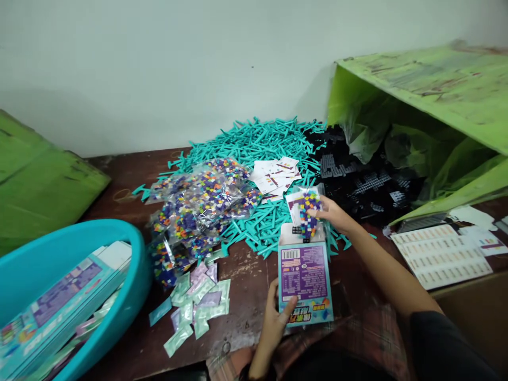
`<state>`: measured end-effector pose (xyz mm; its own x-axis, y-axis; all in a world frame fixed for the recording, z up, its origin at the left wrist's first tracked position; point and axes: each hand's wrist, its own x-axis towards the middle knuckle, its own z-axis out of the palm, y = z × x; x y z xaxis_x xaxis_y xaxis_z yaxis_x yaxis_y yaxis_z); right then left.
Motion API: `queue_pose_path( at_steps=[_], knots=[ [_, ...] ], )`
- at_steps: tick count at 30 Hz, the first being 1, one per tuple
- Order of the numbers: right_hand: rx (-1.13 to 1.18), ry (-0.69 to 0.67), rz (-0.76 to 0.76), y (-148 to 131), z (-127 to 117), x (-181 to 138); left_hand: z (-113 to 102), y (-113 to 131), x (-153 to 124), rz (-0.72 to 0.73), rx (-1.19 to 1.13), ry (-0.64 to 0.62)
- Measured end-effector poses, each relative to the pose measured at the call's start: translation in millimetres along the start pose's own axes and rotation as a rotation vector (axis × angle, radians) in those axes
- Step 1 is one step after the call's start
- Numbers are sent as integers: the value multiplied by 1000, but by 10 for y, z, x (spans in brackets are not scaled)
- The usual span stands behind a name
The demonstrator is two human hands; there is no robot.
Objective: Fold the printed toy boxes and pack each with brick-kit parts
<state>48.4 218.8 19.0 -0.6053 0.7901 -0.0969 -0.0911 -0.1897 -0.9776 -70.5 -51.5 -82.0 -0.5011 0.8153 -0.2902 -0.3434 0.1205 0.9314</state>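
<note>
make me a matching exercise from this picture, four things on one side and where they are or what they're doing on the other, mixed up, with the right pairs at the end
Column one
1. left hand
2. right hand
3. large tub
4. small sachets

Column two
A. strewn on the table
B. holding a clear bag of coloured pieces
C. at the picture's left edge
D. gripping the printed box, thumb on its face

Right pairs: 1-D, 2-B, 3-C, 4-A
</note>
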Motion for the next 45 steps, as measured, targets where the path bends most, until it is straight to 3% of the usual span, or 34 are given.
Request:
queue_pose_path(
  at_steps=[3, 9, 16, 23, 27, 31, 36, 41, 45],
  knots=[
    [-1, -107, -21, 182, -2, -85, -37, -9, -1, 15, 38, -34],
    [-68, -132, -78, 361, -103, -68, -195, -55, 70, 18, 151, -217],
    [-104, -358, 35, 342, -236, -211, -208, -75, 43, 64, 188, -259],
    [-91, -126, -161, 358, -165, -442, -200, -48, 1, 8, 194, -331],
    [-176, -164, -226, 321, -174, -497, -256, -77, 10, -32, 199, -381],
    [-412, -256, -264, 290, -146, -558, -255, -77, 17, -27, 154, -374],
    [-457, -112, -333, 305, -15, -637, -230, -40, 31, -7, 134, -354],
    [-614, -320, -306, 277, 55, -662, -258, -83, 26, 34, 149, -399],
    [-695, -556, -240, 311, 86, -663, -207, -85, 9, 72, 136, -309]
  ],
)
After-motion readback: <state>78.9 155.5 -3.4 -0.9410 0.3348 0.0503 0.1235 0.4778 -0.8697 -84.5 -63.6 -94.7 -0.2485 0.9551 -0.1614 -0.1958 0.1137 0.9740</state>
